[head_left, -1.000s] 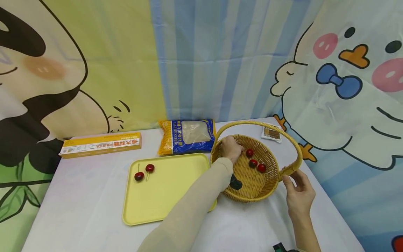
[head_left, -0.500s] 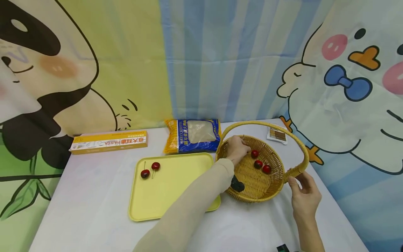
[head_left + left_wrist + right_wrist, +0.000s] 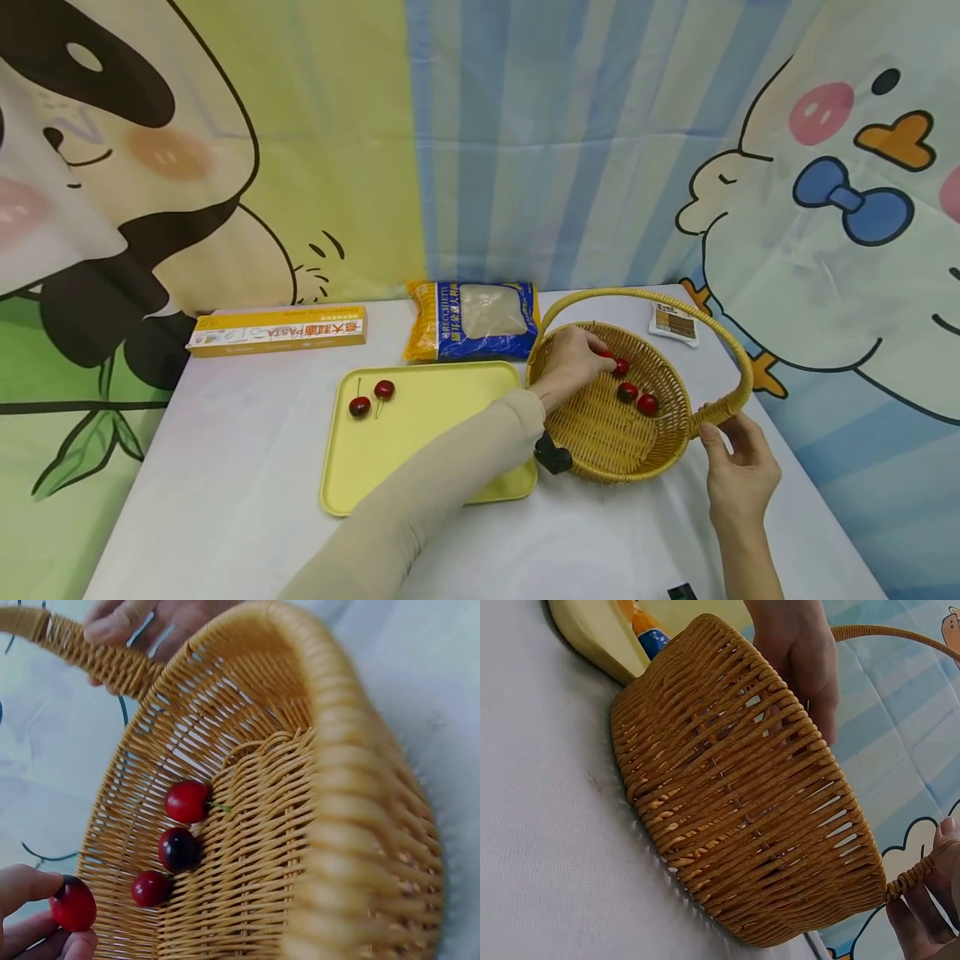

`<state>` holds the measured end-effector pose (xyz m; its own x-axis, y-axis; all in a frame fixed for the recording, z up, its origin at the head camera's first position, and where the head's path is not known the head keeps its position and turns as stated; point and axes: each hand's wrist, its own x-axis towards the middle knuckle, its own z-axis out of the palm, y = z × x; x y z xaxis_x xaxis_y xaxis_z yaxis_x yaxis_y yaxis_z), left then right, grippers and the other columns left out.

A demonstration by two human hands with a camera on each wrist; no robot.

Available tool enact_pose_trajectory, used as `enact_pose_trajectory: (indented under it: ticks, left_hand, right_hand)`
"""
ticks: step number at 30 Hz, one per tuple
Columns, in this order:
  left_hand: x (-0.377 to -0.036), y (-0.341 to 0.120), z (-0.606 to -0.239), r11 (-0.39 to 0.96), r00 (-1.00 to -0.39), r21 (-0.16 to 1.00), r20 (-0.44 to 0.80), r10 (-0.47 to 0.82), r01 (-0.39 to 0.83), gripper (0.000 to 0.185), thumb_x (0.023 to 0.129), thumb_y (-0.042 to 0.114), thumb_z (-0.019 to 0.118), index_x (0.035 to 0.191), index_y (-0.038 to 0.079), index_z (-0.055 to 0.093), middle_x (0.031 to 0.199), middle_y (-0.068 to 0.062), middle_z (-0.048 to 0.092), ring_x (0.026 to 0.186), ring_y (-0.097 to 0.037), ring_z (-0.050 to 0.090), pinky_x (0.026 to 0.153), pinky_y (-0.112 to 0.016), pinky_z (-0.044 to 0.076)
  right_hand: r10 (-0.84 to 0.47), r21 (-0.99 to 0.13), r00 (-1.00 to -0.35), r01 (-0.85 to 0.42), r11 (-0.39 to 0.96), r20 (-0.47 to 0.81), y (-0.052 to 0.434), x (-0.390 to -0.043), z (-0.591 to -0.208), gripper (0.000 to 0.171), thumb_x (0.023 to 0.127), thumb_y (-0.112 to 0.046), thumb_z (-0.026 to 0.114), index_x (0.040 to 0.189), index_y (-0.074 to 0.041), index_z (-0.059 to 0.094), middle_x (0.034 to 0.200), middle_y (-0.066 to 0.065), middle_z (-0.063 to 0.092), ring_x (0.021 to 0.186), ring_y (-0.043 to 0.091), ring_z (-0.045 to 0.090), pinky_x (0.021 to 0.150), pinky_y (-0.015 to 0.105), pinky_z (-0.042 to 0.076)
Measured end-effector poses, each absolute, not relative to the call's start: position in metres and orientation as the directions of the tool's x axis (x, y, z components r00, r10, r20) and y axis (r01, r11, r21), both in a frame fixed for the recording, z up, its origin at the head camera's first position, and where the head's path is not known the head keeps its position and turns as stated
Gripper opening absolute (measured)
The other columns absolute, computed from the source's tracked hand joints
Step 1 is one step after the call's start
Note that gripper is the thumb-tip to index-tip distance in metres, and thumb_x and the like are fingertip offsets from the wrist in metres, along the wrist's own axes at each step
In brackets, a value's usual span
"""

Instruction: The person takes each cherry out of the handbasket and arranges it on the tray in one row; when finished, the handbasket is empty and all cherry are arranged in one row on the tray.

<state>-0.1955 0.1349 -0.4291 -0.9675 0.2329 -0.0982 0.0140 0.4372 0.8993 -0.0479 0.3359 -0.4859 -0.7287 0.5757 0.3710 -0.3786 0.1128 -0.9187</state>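
Observation:
My left hand (image 3: 573, 360) reaches into the round wicker basket (image 3: 611, 433) and pinches a red cherry (image 3: 73, 904) between thumb and fingers. Three more cherries lie on the basket floor; the dark-topped one (image 3: 178, 849) sits in the middle of the row, and a short stem shows on another cherry (image 3: 187, 801). At the basket's right side, my right hand (image 3: 742, 471) grips the base of the arched handle (image 3: 720, 410) with thumb and fingers. In the right wrist view the basket wall partly hides the left hand.
Left of the basket lies a yellow tray (image 3: 397, 467) bearing two stemmed cherries (image 3: 384, 390). Behind are a blue and yellow pasta bag (image 3: 480, 323), a long pasta box (image 3: 277, 330) and a small packet (image 3: 673, 323). A printed curtain (image 3: 525, 150) stands behind the table.
My left hand has shifted from the basket's left inner wall toward the other cherries, and a cherry now shows at its fingertips. The right hand keeps its hold on the handle.

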Motion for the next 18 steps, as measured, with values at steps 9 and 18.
enact_pose_trajectory:
  ticks: [9,18]
  left_hand:
    - [-0.175,0.103,-0.416,0.43,-0.916,0.881,0.009,0.4,0.197,0.025,0.09,0.019,0.084,0.114,0.012,0.082,0.11,0.001,0.078,0.08,-0.003,0.064,0.069,-0.018,0.052]
    - [-0.162,0.067,-0.417,0.45,-0.878,0.82,0.122,0.464,0.352,0.026,0.091,0.02,0.08,0.117,0.015,0.081,0.108,0.004,0.079,0.088,-0.002,0.066,0.073,-0.016,0.052]
  right_hand:
    - [0.587,-0.928,-0.731,-0.358,0.103,0.348,0.335,-0.045,-0.484,0.041,0.092,0.017,0.067,0.133,0.013,0.063,0.116,0.004,0.073,0.116,0.016,0.066,0.092,0.015,0.056]
    - [0.589,-0.924,-0.728,-0.37,0.092,0.351,0.334,-0.047,-0.483,0.041,0.091,0.017,0.067,0.132,0.012,0.063,0.115,0.005,0.074,0.115,0.016,0.066,0.092,0.015,0.056]
